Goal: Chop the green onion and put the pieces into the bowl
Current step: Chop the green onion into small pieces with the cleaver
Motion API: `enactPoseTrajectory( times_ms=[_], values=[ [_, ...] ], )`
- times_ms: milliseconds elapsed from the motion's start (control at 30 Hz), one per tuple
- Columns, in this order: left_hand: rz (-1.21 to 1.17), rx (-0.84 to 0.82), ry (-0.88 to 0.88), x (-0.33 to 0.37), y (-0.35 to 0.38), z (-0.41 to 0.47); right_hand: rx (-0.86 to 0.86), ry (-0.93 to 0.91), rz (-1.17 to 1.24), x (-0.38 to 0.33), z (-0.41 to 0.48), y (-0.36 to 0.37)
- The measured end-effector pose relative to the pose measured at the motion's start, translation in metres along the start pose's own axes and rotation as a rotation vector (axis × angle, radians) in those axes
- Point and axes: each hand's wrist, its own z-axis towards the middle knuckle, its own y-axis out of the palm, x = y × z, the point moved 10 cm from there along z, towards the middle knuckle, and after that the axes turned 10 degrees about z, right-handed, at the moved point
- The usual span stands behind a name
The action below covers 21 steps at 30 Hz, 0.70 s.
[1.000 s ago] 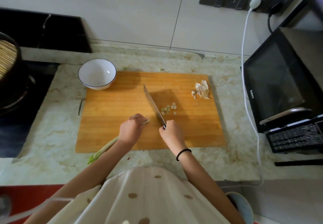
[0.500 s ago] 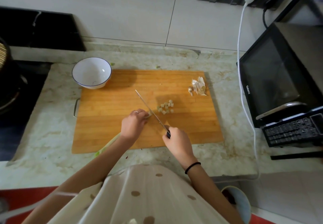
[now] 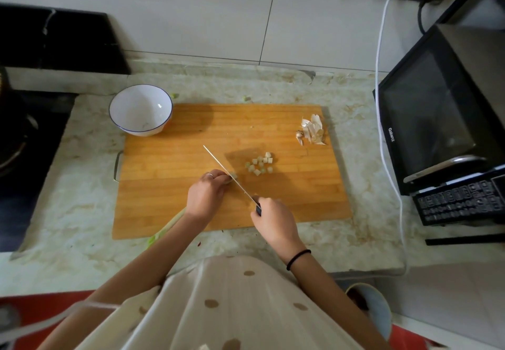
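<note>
— On the near half of the cutting board, your left hand pins the green onion down. Its fingers are curled over the white end, and there is a ring on one of them.
— And my right?
— Your right hand is wrapped round the dark handle of the knife, close to the board's near edge. The blade shows as a thin line slanting away toward the far left. It stands right against your left fingertips, at the onion's cut end. Whether the edge meets the wood, I cannot tell.
— Where does the rest of the onion lie?
— It passes under your left wrist. The stalk crosses the board's near edge, and its green end rests on the worktop, toward the near left.
— The cut pieces?
— The pieces sit in a small loose heap about the board's middle, just right of the blade and apart from it.
— The bowl?
— The bowl, white with a blue rim, stands upright at the board's far left corner. I cannot tell whether it rests on the wood or beside it.
— Anything else?
— Garlic skins lie near the board's far right corner. A black microwave stands at the worktop's right edge, with a white cable hanging beside it.
</note>
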Motion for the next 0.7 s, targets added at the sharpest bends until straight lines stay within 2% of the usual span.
enactPoseTrajectory(
  times_ms=[467, 700],
  values=[
    [0.034, 0.018, 0.002, 0.0, 0.004, 0.005, -0.043, 0.144, 0.074, 0.006, 0.015, 0.011],
    [0.033, 0.026, -0.022, 0.0, 0.003, 0.006, -0.05, 0.151, 0.113, -0.009, 0.039, 0.017]
  ],
)
